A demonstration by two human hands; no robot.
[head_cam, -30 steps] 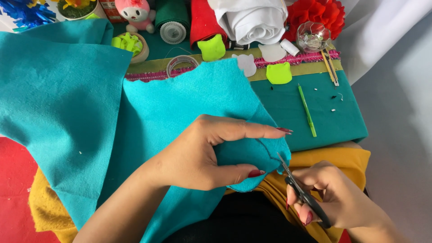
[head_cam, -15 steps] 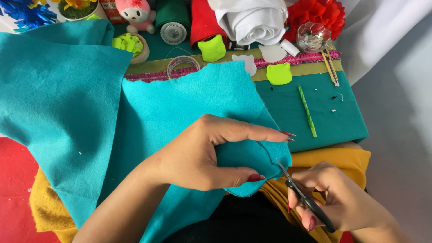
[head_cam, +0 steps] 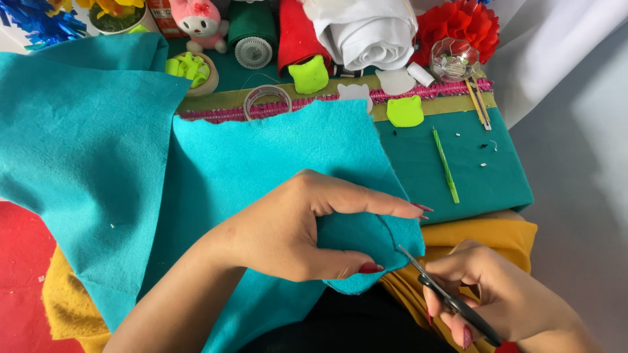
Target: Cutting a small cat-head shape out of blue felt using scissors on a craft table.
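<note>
My left hand (head_cam: 288,229) pinches the turquoise felt (head_cam: 261,163); my right hand (head_cam: 497,294) grips the scissors (head_cam: 448,302), mid-cut, and the blades should follow the marked line.

We see a turquoise felt sheet (head_cam: 261,163) over dark teal cloth (head_cam: 484,176), with mustard-yellow felt (head_cam: 497,235) and red felt (head_cam: 19,261) beneath. Our nails are painted dark red. The scissors (head_cam: 451,304) have black handles. Lime-green cutouts (head_cam: 404,111) lie beside a pink woven trim (head_cam: 432,91), a white fabric roll (head_cam: 366,33) and a red pompom flower (head_cam: 468,23).
</note>
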